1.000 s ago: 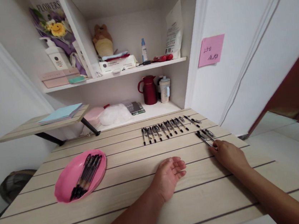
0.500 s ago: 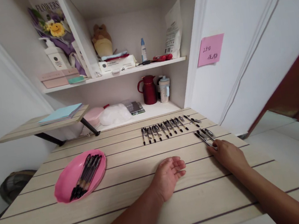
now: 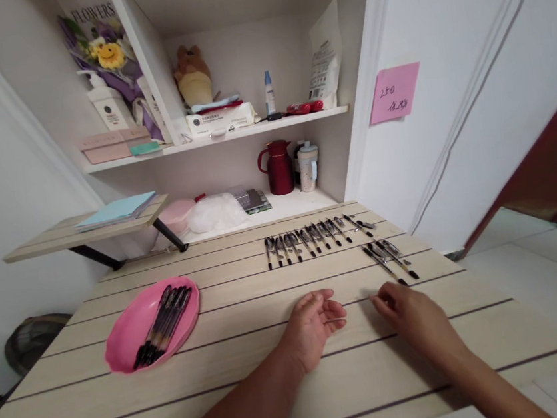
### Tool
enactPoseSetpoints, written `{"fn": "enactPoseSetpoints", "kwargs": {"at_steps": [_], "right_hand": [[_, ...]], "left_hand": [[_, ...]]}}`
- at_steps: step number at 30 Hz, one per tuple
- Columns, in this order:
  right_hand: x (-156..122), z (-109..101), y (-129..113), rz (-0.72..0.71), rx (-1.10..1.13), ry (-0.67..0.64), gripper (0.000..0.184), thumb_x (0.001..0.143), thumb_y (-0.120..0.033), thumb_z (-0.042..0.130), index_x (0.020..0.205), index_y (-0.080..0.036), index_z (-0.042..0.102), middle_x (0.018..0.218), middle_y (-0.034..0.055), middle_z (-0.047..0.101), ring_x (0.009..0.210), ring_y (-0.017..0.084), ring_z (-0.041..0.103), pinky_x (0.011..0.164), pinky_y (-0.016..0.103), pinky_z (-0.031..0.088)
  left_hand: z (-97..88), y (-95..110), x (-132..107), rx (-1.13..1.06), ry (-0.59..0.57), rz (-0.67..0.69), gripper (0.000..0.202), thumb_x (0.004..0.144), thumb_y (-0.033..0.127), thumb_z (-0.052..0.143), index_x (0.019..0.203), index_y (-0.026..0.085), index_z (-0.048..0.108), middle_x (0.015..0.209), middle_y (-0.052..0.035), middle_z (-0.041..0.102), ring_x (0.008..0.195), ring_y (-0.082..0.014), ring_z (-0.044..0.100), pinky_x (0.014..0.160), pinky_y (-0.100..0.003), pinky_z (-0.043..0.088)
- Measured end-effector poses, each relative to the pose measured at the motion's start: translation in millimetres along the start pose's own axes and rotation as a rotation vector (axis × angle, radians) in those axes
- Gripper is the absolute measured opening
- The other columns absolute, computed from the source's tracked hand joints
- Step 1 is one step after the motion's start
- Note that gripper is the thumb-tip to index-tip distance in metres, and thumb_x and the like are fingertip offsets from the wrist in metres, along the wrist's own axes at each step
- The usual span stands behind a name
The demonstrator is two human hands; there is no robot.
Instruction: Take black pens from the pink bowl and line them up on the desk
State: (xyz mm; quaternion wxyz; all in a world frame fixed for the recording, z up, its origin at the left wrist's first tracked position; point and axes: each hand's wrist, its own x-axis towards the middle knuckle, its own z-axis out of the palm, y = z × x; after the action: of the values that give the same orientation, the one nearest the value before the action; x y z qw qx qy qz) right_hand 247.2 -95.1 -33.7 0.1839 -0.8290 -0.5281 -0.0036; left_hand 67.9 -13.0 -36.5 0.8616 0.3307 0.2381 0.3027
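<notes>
My left hand (image 3: 316,325) rests on its side on the table, palm turned right, fingers loosely curled and apart with nothing in them. Just off the near ends of a short group of black-capped pens (image 3: 384,264), my right hand (image 3: 405,312) hovers low over the planks. Its fingers are bent, thumb and index close together, and no object shows between them. A longer row of similar pens (image 3: 307,240), lying side by side, stretches across the back of the table. At the left, a pink scalloped tray (image 3: 122,334) holds a bundle of pens (image 3: 166,326).
A small raised shelf (image 3: 50,238) with blue paper (image 3: 116,211) stands at the back left. Behind the table is a white cabinet with a red jug (image 3: 280,168), a cup (image 3: 308,165) and a white plastic bag (image 3: 216,213). A pink note (image 3: 395,93) is on the wall.
My right hand has let go of a pen in the right-hand group and drawn back toward me and slightly left. The left hand is almost still.
</notes>
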Motion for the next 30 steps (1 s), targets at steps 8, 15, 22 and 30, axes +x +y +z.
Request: {"fn": "enactPoseSetpoints", "kwargs": {"at_steps": [8,15,22,30], "right_hand": [[-44.9,23.4,-50.6,-0.162,0.029,-0.018,0.024,0.085,-0.035,0.037,0.067,-0.022,0.047,0.067,0.0011,0.061,0.060,0.017,0.058,0.051,0.026,0.028],[-46.4,33.0,-45.2,-0.197,-0.004,0.052,0.022,0.085,-0.036,0.037,0.071,-0.023,0.048,0.071,0.0013,0.062,0.060,0.018,0.058,0.048,0.026,0.027],[-47.1,35.1,-47.1,-0.183,-0.033,0.035,0.025,0.085,-0.038,0.034,0.070,-0.023,0.047,0.073,0.0021,0.063,0.061,0.018,0.059,0.049,0.026,0.028],[-47.0,35.2,-47.5,-0.200,-0.042,0.055,0.024,0.086,-0.037,0.033,0.071,-0.023,0.045,0.071,0.0015,0.062,0.062,0.018,0.060,0.050,0.026,0.029]], "left_hand": [[-23.0,94.5,-17.6,0.950,0.250,0.263,0.027,0.072,0.029,0.054,0.095,0.015,0.056,0.066,-0.0007,0.056,0.059,-0.0116,0.052,0.061,-0.025,0.039],[-110.3,208.3,-82.2,2.091,1.007,0.150,0.031,0.077,0.030,0.042,0.093,0.012,0.061,0.098,-0.0171,0.060,0.092,-0.0291,0.055,0.072,-0.035,0.039],[-155.2,210.5,-97.8,2.041,1.068,-0.206,0.034,0.074,0.037,0.047,0.092,0.013,0.061,0.097,-0.0176,0.063,0.081,-0.0281,0.060,0.060,-0.031,0.039],[-164.1,217.2,-101.3,1.858,1.070,-0.175,0.024,0.073,0.035,0.049,0.083,0.016,0.058,0.078,-0.0115,0.066,0.069,-0.0234,0.060,0.054,-0.028,0.033]]}}
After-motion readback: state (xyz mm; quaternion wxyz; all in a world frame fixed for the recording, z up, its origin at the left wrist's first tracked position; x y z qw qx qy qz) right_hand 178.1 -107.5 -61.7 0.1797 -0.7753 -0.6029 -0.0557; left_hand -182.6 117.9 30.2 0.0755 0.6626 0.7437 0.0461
